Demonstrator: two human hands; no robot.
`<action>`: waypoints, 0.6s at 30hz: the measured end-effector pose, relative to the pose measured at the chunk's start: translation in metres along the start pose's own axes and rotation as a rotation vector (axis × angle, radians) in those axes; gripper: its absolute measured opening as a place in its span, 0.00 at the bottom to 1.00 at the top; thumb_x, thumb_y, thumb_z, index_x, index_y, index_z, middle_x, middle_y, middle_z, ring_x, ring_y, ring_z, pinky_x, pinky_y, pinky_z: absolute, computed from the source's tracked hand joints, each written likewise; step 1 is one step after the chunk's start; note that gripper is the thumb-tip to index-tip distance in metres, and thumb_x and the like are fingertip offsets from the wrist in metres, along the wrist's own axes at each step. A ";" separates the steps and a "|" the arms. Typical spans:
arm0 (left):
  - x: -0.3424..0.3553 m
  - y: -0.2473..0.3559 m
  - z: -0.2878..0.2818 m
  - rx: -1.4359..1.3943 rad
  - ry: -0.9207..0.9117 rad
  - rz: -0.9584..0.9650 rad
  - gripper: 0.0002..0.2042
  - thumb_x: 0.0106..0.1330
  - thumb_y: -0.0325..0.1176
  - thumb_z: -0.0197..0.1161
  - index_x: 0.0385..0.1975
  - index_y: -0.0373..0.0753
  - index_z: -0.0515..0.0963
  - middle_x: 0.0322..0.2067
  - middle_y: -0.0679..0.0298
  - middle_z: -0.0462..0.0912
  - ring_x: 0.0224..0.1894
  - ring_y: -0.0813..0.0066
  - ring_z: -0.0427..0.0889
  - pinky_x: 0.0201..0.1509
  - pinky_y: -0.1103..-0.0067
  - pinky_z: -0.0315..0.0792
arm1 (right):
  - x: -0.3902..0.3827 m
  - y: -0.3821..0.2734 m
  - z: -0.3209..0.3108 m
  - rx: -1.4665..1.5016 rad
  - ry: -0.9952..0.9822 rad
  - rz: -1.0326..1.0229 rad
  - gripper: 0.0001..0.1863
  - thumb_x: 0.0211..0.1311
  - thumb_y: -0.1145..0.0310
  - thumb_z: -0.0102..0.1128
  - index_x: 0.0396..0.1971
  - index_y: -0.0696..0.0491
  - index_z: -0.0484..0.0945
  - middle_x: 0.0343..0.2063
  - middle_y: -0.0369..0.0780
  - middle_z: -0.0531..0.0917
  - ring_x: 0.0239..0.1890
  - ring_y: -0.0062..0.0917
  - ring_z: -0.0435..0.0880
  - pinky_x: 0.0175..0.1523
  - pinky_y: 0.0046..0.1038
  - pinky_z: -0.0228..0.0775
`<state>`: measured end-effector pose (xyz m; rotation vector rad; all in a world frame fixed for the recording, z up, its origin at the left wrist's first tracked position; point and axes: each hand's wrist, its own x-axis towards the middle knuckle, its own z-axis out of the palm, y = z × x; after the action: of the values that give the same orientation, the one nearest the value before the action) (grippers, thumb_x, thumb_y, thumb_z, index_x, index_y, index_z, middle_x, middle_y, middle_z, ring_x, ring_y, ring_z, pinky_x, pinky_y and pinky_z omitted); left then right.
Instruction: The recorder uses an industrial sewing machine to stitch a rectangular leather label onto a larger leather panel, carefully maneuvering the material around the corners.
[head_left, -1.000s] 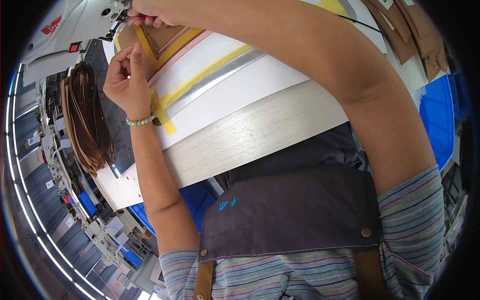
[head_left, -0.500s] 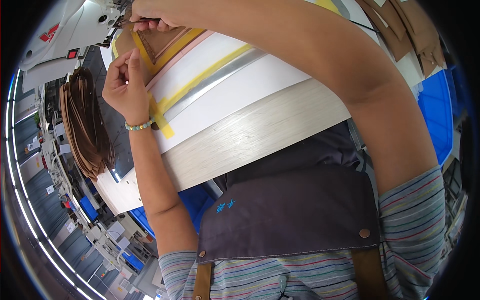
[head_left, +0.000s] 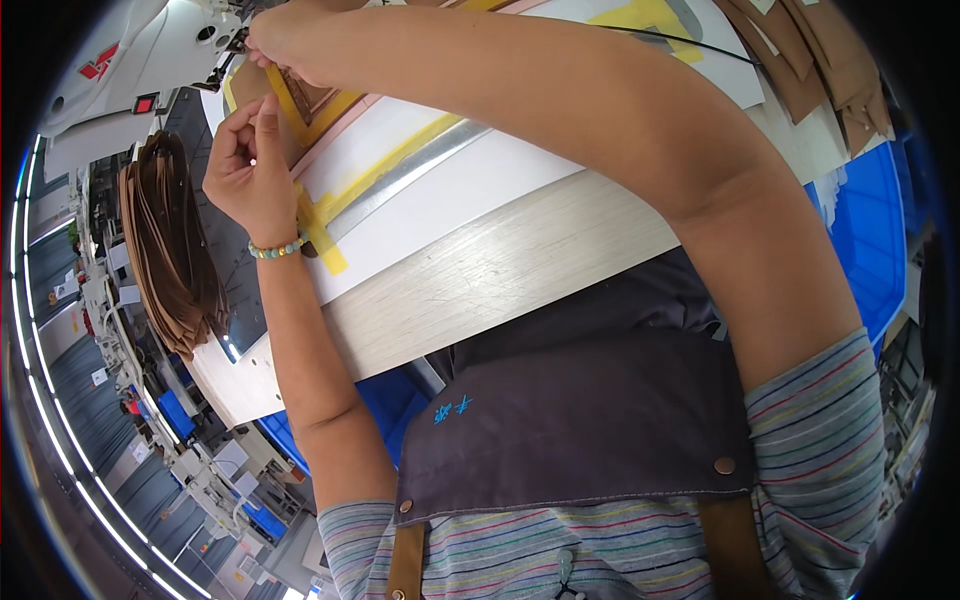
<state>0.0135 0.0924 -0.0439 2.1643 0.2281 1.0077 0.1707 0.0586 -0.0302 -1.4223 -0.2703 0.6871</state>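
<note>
At the upper left, my right hand (head_left: 285,48) reaches to the white sewing machine's (head_left: 150,60) needle area. Its fingers are closed; whatever they hold is hidden by the hand. Just below, my left hand (head_left: 250,170) is raised with curled fingers, the thumb tip against the index finger; anything pinched there is too small to see. A brown panel (head_left: 248,92) lies under and beyond the hands, with a yellow-edged frame (head_left: 318,122) over it. Below the frame is a white sheet (head_left: 400,215) bearing yellow tape (head_left: 325,240) and a clear grey strip.
A stack of brown pieces (head_left: 165,240) stands left of my left forearm. More brown pieces (head_left: 800,60) lie at the far right, above a blue bin (head_left: 865,230). A thin black cord (head_left: 690,42) crosses the upper right. The pale table edge (head_left: 500,270) runs before my apron.
My right hand has shifted a little left and down, and its forearm has dropped lower. The dark thin tool seen in its fingers is now out of sight. My left hand has barely moved.
</note>
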 end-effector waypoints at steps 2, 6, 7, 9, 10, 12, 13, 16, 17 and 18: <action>0.000 -0.001 -0.001 0.004 0.000 -0.002 0.06 0.66 0.28 0.73 0.37 0.32 0.87 0.20 0.80 0.68 0.23 0.93 0.59 0.27 0.90 0.53 | -0.003 -0.001 0.005 -0.137 0.030 -0.024 0.11 0.63 0.71 0.59 0.41 0.57 0.86 0.37 0.44 0.88 0.34 0.29 0.88 0.35 0.28 0.78; -0.001 0.000 0.000 -0.006 0.001 -0.004 0.06 0.66 0.28 0.73 0.37 0.33 0.87 0.20 0.80 0.67 0.22 0.93 0.59 0.27 0.90 0.52 | -0.008 -0.001 0.013 -0.412 0.092 -0.071 0.11 0.63 0.69 0.61 0.40 0.58 0.86 0.38 0.44 0.88 0.35 0.30 0.88 0.37 0.30 0.79; -0.001 0.000 0.001 -0.013 0.005 -0.010 0.06 0.66 0.28 0.73 0.37 0.33 0.87 0.20 0.80 0.67 0.22 0.93 0.59 0.27 0.90 0.52 | -0.009 -0.002 0.015 -0.480 0.108 -0.083 0.11 0.62 0.68 0.62 0.39 0.58 0.86 0.39 0.44 0.88 0.36 0.30 0.88 0.38 0.31 0.79; 0.000 0.000 0.001 -0.009 0.004 -0.006 0.06 0.66 0.28 0.73 0.37 0.33 0.87 0.20 0.80 0.66 0.22 0.93 0.59 0.27 0.90 0.52 | -0.011 -0.003 0.018 -0.616 0.140 -0.107 0.11 0.62 0.67 0.63 0.39 0.58 0.86 0.39 0.45 0.88 0.36 0.31 0.88 0.39 0.32 0.79; 0.000 -0.001 0.000 -0.004 0.004 -0.003 0.06 0.65 0.28 0.73 0.37 0.33 0.87 0.20 0.80 0.66 0.22 0.93 0.59 0.26 0.90 0.52 | -0.012 -0.004 0.020 -0.684 0.155 -0.120 0.11 0.62 0.67 0.63 0.39 0.58 0.86 0.40 0.45 0.88 0.37 0.31 0.88 0.39 0.32 0.79; -0.002 -0.002 -0.003 0.009 0.012 -0.007 0.06 0.65 0.29 0.73 0.37 0.33 0.87 0.20 0.80 0.66 0.22 0.93 0.59 0.26 0.90 0.52 | -0.014 -0.005 0.025 -0.818 0.179 -0.146 0.12 0.62 0.66 0.64 0.38 0.58 0.85 0.40 0.45 0.88 0.37 0.32 0.88 0.40 0.33 0.80; -0.004 -0.003 -0.006 0.022 0.021 -0.013 0.06 0.65 0.29 0.73 0.37 0.33 0.87 0.20 0.80 0.66 0.22 0.92 0.59 0.26 0.90 0.52 | -0.013 -0.007 0.029 -0.817 0.172 -0.148 0.12 0.62 0.66 0.64 0.38 0.58 0.85 0.40 0.45 0.88 0.37 0.32 0.88 0.40 0.33 0.80; -0.001 0.001 -0.001 0.047 0.011 -0.004 0.06 0.65 0.29 0.73 0.36 0.32 0.87 0.19 0.80 0.66 0.22 0.92 0.59 0.26 0.89 0.52 | 0.007 -0.013 0.020 -0.370 0.296 0.164 0.10 0.55 0.66 0.70 0.36 0.54 0.87 0.36 0.44 0.88 0.35 0.30 0.88 0.37 0.34 0.78; 0.006 0.009 0.013 0.019 -0.011 0.018 0.06 0.65 0.29 0.73 0.36 0.32 0.87 0.19 0.80 0.66 0.22 0.92 0.59 0.26 0.89 0.52 | 0.026 -0.013 -0.005 -0.161 0.195 0.162 0.09 0.54 0.66 0.70 0.34 0.52 0.88 0.34 0.44 0.88 0.34 0.29 0.87 0.36 0.34 0.78; 0.012 0.013 0.028 -0.003 -0.035 0.028 0.06 0.65 0.29 0.73 0.36 0.32 0.87 0.20 0.80 0.65 0.22 0.92 0.59 0.26 0.89 0.52 | 0.041 -0.011 -0.029 0.048 0.092 0.158 0.08 0.52 0.67 0.70 0.32 0.51 0.88 0.32 0.43 0.88 0.33 0.28 0.86 0.35 0.35 0.77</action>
<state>0.0402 0.0730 -0.0398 2.1867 0.1802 0.9839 0.2222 0.0594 -0.0337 -1.4350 -0.0695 0.7491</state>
